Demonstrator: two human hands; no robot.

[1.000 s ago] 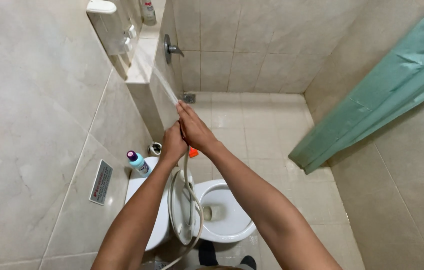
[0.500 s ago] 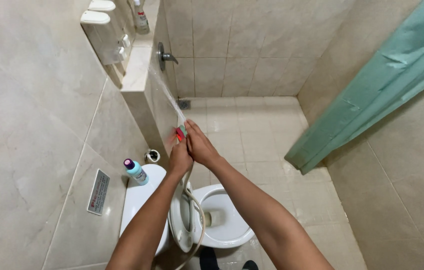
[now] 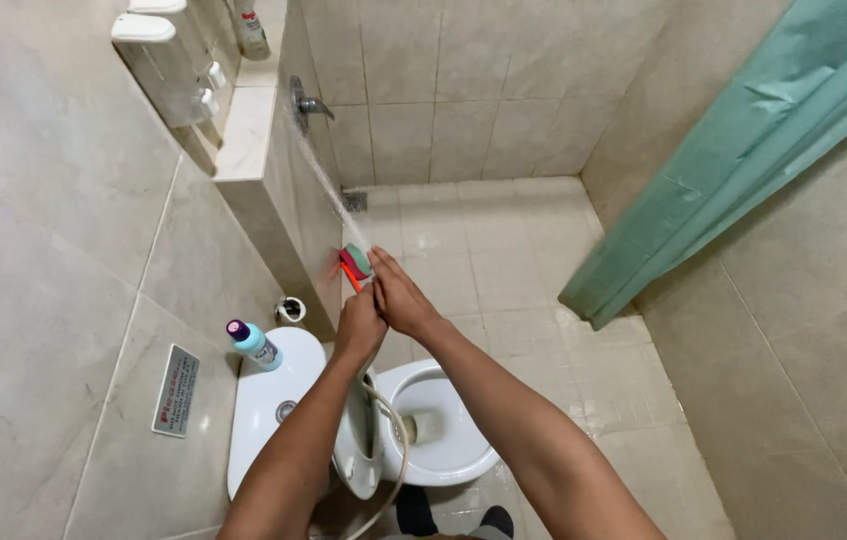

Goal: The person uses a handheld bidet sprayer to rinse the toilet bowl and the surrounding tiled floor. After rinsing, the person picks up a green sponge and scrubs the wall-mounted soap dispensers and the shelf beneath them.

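Red-and-green sponge (image 3: 354, 264) sits pinched between both hands above the open toilet bowl (image 3: 443, 455): the left hand (image 3: 359, 322) curls closed near a hose (image 3: 391, 450), the right hand (image 3: 401, 298) grips the sponge. A blue bottle (image 3: 252, 343) stands on the cistern (image 3: 268, 420) at left.

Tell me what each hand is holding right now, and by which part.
The right hand pinches a red and green scrubbing sponge by its lower end. The left hand grips a spray head with a hose hanging from it; the exact hold is hidden.
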